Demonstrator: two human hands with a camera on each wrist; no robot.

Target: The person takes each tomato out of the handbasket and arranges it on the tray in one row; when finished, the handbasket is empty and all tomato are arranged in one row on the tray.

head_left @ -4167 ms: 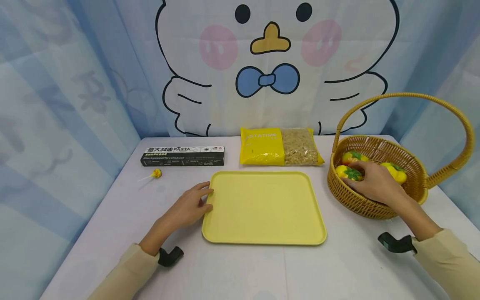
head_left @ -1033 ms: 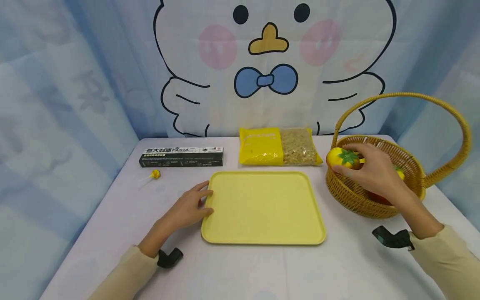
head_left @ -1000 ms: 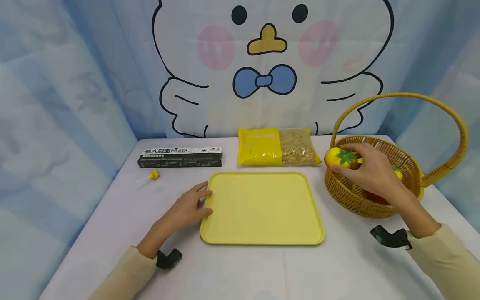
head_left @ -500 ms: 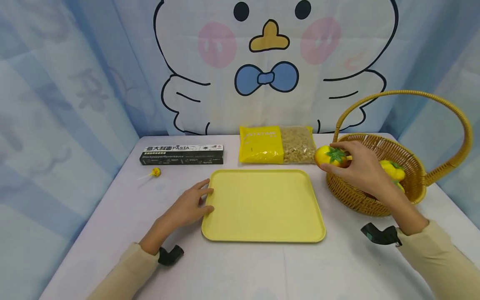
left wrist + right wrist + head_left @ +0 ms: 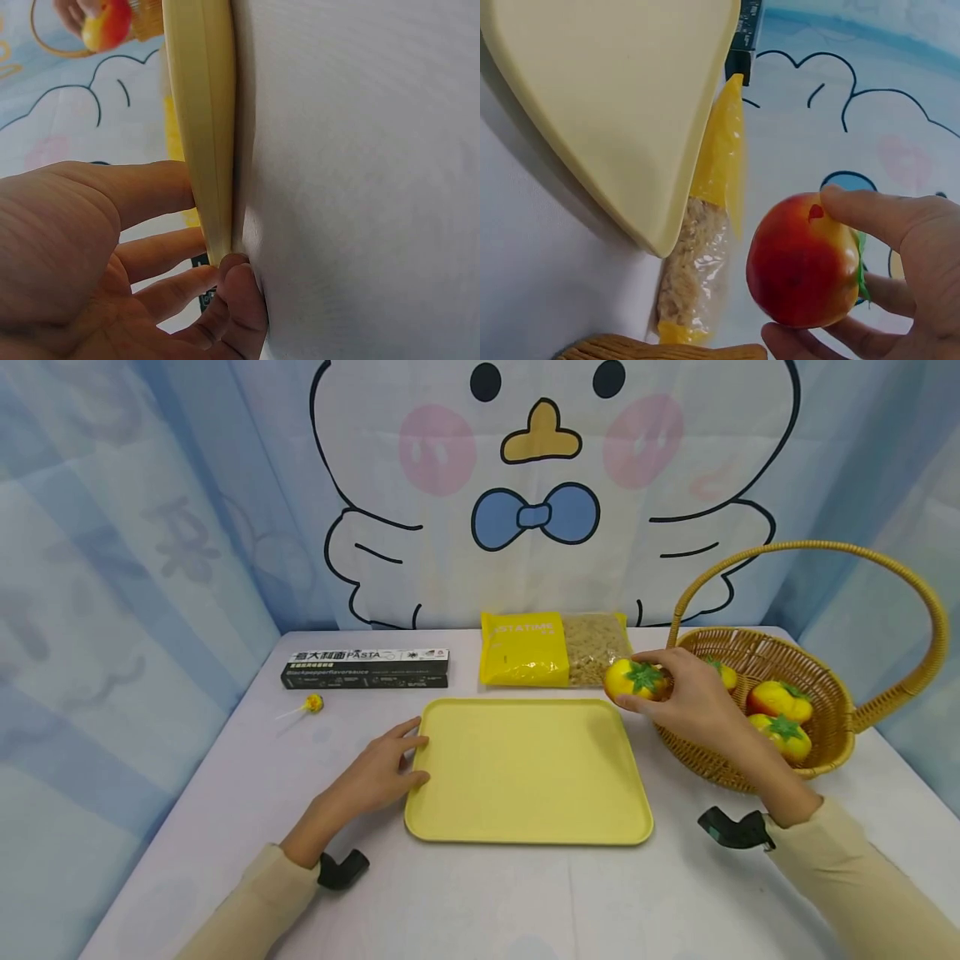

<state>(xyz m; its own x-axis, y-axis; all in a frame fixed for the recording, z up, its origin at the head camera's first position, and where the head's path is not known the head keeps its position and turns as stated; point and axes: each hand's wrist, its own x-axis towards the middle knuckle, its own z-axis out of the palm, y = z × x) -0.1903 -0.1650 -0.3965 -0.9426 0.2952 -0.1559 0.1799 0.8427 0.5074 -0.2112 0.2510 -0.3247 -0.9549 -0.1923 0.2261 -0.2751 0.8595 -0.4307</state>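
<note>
My right hand pinches a yellow-and-red round fruit with a green leafy top between thumb and fingers. It is held over the tray's back right corner, in front of the pasta bag. The right wrist view shows the red underside of this fruit. At the left edge of the yellow tray, my left hand rests its fingers on the rim. In the left wrist view the left hand lays its thumb and fingers along that tray's edge.
A wicker basket with a tall handle stands at the right, with several similar fruits inside. Behind the tray lie a yellow pasta bag and a black-and-white pasta box. A lollipop lies at the left.
My right hand has lifted the fruit out of the basket and carried it left to the tray's back corner. The left hand has stayed at the tray's edge.
</note>
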